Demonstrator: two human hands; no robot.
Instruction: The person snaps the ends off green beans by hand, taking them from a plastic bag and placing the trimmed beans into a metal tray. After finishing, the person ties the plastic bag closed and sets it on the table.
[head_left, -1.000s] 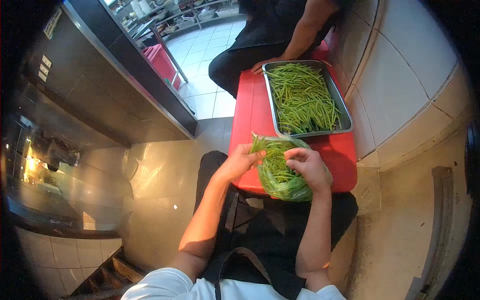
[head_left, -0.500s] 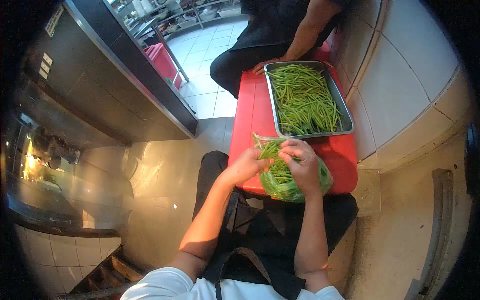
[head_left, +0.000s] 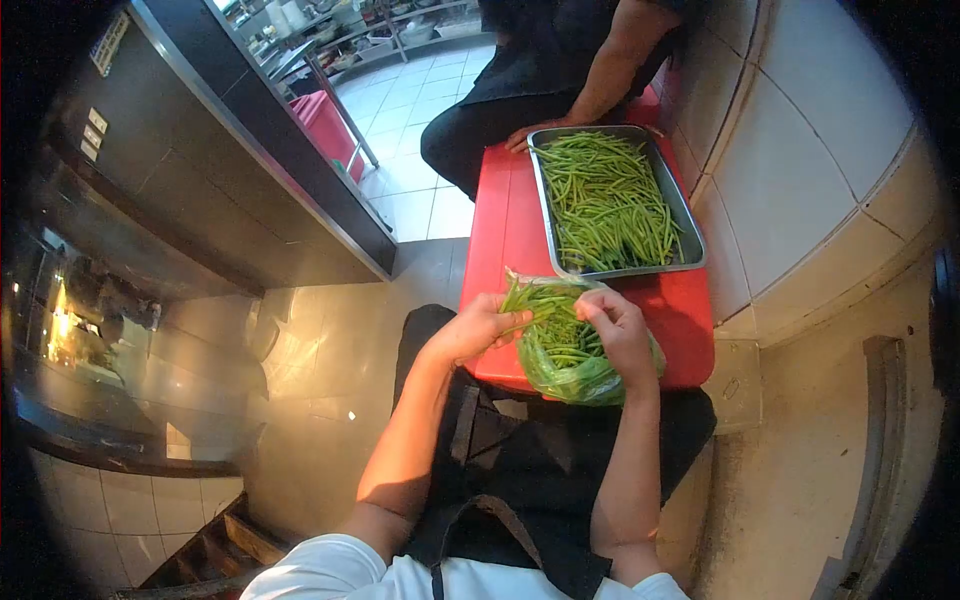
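My left hand is closed around a small bunch of green beans, held over the left side of a clear plastic bag. At the other end of the bunch, my right hand is pinched; what lies between its fingertips is too small to make out. The bag stands open on the near end of a red bench, with more green beans inside. Just beyond it is a metal tray heaped with long green beans.
Across the bench sits another person in dark clothes, one hand resting by the tray's far corner. A tiled wall runs along the right. To the left are a dark partition and a pink-red bin.
My hands have moved apart: the left slightly left, the right slightly right and down. More of the bunch now shows between them. Tray and bag stay in place.
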